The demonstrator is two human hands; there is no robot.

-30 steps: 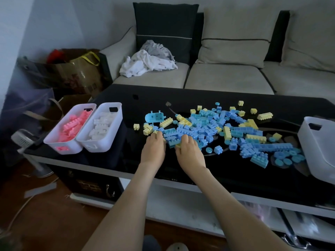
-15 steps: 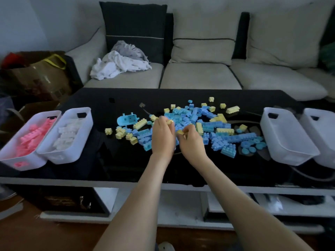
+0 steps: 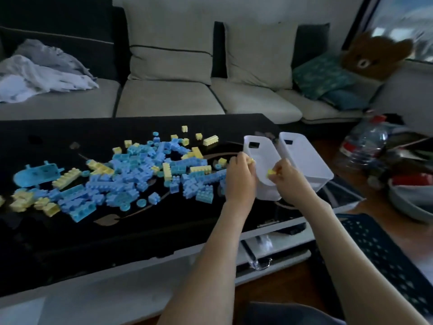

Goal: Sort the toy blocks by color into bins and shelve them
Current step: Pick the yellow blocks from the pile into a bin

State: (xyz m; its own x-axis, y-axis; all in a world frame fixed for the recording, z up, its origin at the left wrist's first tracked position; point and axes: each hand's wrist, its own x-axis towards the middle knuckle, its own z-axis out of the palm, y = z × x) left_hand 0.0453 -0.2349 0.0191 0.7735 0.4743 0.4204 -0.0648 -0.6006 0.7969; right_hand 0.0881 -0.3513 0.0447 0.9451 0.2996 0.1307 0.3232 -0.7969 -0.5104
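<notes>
A pile of blue and yellow toy blocks covers the middle of the black coffee table. Two white bins stand at its right end: the nearer white bin and a second white bin beside it. My left hand pinches a small yellow block at the nearer bin's left rim. My right hand pinches another yellow block over the same bin's front part. What lies inside the bins is hidden by my hands.
A beige sofa runs behind the table, with crumpled laundry at its left and a brown plush bear at its right. A water bottle and clutter stand to the right. A dark perforated basket sits on the floor.
Both hands have moved right from the block pile to the nearer white bin, each carrying a yellow block. The view has swung right, so the pink and white block bins are out of sight.
</notes>
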